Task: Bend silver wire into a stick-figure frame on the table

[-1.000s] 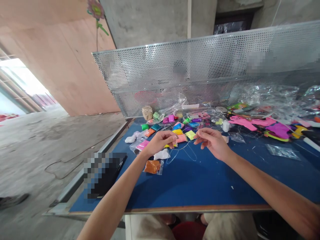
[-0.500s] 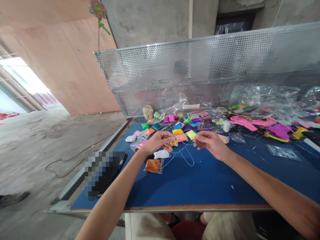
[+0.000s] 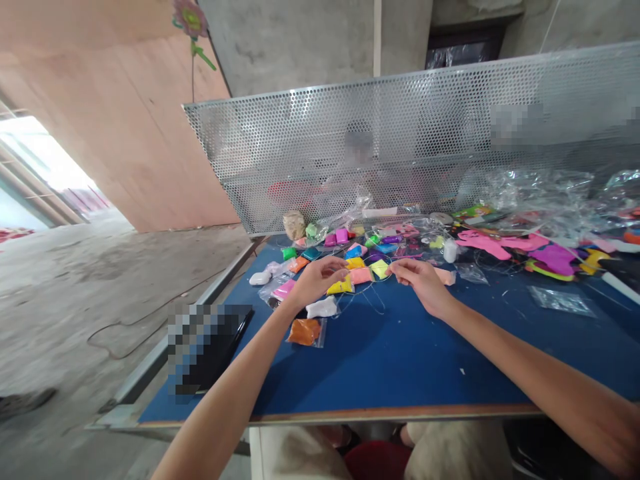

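Note:
A thin, pale wire (image 3: 383, 310) hangs in loose loops between my hands, above the blue table. My right hand (image 3: 420, 283) is closed, thumb and forefinger pinching the wire. My left hand (image 3: 320, 280) curls its fingers toward the thumb at the wire's other side; its grip is partly blurred. Close by the left fingers lie a yellow clay packet (image 3: 341, 285) and a white clay packet (image 3: 323, 307). An orange-brown clay packet (image 3: 304, 331) in clear plastic rests nearer me. Behind the wire are a salmon packet (image 3: 361, 275) and a pale yellow packet (image 3: 380, 269).
A perforated metal screen (image 3: 300, 147) borders the table's back. Pink foam pieces (image 3: 485, 245) and crumpled clear plastic (image 3: 540, 190) pile up at right. A dark flat object (image 3: 215, 347), partly pixelated, lies by the left edge of the blue table (image 3: 390, 380).
My left hand has lifted slightly and its fingers have shifted on the wire. The wire's loops have swung and look fainter. My right hand has barely moved.

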Motion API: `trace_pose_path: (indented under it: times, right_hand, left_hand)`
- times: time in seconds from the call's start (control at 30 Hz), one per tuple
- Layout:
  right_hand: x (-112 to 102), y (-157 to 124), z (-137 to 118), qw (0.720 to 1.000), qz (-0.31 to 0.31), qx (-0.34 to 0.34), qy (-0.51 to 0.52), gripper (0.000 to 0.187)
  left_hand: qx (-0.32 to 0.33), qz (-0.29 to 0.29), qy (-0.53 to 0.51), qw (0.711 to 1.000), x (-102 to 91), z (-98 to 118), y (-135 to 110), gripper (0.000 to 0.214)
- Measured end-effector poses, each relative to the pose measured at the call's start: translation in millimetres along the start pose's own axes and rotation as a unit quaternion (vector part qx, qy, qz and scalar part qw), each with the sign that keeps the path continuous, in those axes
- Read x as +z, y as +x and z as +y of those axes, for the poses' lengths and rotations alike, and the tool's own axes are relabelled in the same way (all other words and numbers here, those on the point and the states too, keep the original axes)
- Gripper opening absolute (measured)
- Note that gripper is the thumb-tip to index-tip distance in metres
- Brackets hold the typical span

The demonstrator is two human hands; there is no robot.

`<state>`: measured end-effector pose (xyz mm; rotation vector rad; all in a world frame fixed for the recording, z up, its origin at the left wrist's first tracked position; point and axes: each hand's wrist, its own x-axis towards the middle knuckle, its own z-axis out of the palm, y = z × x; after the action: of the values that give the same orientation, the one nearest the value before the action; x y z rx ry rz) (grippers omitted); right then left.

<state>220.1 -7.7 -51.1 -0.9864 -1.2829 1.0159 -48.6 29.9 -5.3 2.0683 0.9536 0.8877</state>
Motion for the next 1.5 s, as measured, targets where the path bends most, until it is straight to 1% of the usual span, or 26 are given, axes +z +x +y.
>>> trace_pose_path:
  times: [0.1, 0.2, 0.27, 0.37, 0.43, 0.5, 0.57, 0.63, 0.77, 0.87, 0.97, 1.03, 1.13, 1.23, 1.33, 1.4, 1.5]
  right_hand:
    - [-0.4, 1.8, -2.2, 0.998, 0.047, -0.029, 0.026, 0.027]
    - [-6.5, 5.5, -7.2, 0.992, 0.083, -0.045, 0.078, 0.023]
    - [-12.9, 8.6, -10.8, 0.987, 0.105, -0.057, 0.104, 0.019]
    - [-20.6, 11.1, -15.8, 0.981, 0.127, -0.082, 0.122, 0.015]
    - [-21.2, 10.4, -18.4, 0.979, 0.128, -0.096, 0.125, 0.013]
    - [-17.8, 7.6, -19.9, 0.979, 0.125, -0.111, 0.116, 0.012]
    - [-12.0, 3.4, -20.4, 0.980, 0.121, -0.129, 0.096, 0.012]
    - [-6.1, -1.8, -20.6, 0.981, 0.110, -0.144, 0.070, 0.013]
    - [1.4, -11.7, -22.9, 0.985, 0.067, -0.160, 0.015, 0.010]
    - [3.3, -16.7, -27.2, 0.982, 0.039, -0.182, -0.035, 0.010]
    - [4.2, -20.2, -31.6, 0.976, 0.015, -0.201, -0.083, 0.011]
    - [5.1, -21.9, -33.4, 0.974, 0.021, -0.202, -0.101, 0.011]
    - [6.6, -23.0, -33.7, 0.974, 0.061, -0.186, -0.117, 0.014]
    - [7.8, -22.0, -32.5, 0.974, 0.096, -0.177, -0.107, 0.017]
    - [9.7, -21.0, -31.3, 0.974, 0.103, -0.179, -0.091, 0.018]
    - [12.2, -21.6, -30.9, 0.977, 0.099, -0.175, -0.068, 0.018]
    - [16.4, -24.0, -31.9, 0.983, 0.087, -0.160, -0.024, 0.017]
  left_hand:
    - [0.018, 0.056, 0.038, 0.998, 3.7, -3.7, 1.4, 0.038]
    - [0.026, 0.075, 0.061, 0.995, 4.5, -4.5, 1.9, 0.036]
    - [0.043, 0.100, 0.069, 0.992, 3.9, -2.4, 1.5, 0.035]
    - [0.090, 0.181, 0.111, 0.973, 3.1, 4.6, -1.2, 0.029]
    - [0.126, 0.213, 0.165, 0.955, 4.6, 10.5, -4.4, 0.026]
    - [0.153, 0.199, 0.211, 0.945, 9.3, 16.0, -7.8, 0.024]
    - [0.159, 0.170, 0.231, 0.945, 16.9, 20.2, -10.4, 0.025]
    - [0.138, 0.155, 0.234, 0.950, 25.6, 23.1, -12.0, 0.025]
    - [0.093, 0.148, 0.204, 0.963, 37.5, 26.6, -13.2, 0.024]
    - [0.085, 0.148, 0.185, 0.968, 39.2, 29.0, -14.1, 0.025]
    - [0.082, 0.156, 0.188, 0.966, 38.0, 30.9, -15.4, 0.028]
    - [0.086, 0.170, 0.198, 0.961, 37.4, 31.7, -16.9, 0.029]
    - [0.108, 0.202, 0.230, 0.946, 37.3, 32.9, -20.8, 0.029]
    - [0.139, 0.219, 0.279, 0.925, 37.2, 36.1, -25.6, 0.028]
    - [0.166, 0.236, 0.294, 0.911, 36.3, 41.8, -28.6, 0.025]
    - [0.167, 0.255, 0.269, 0.914, 35.8, 45.8, -29.0, 0.024]
    - [0.155, 0.252, 0.192, 0.936, 36.6, 49.5, -27.9, 0.026]
